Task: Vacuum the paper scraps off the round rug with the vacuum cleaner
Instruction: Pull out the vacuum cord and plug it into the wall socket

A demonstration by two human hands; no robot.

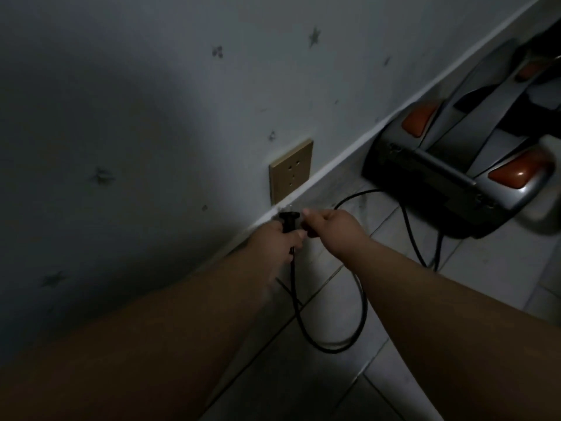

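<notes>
A grey vacuum cleaner (473,153) with orange side panels sits on the tiled floor against the wall at the right. Its black cord (358,299) loops across the floor to my hands. My left hand (277,241) grips the black plug (76,221) just below a gold wall socket (290,171). My right hand (331,227) is beside it, fingers curled and pinching at the plug's end or the cord. The round rug and paper scraps are out of view.
A pale wall with small star marks fills the left. A white skirting board (364,147) runs along its base. Light floor tiles (485,268) spread to the right and below. The room is dim.
</notes>
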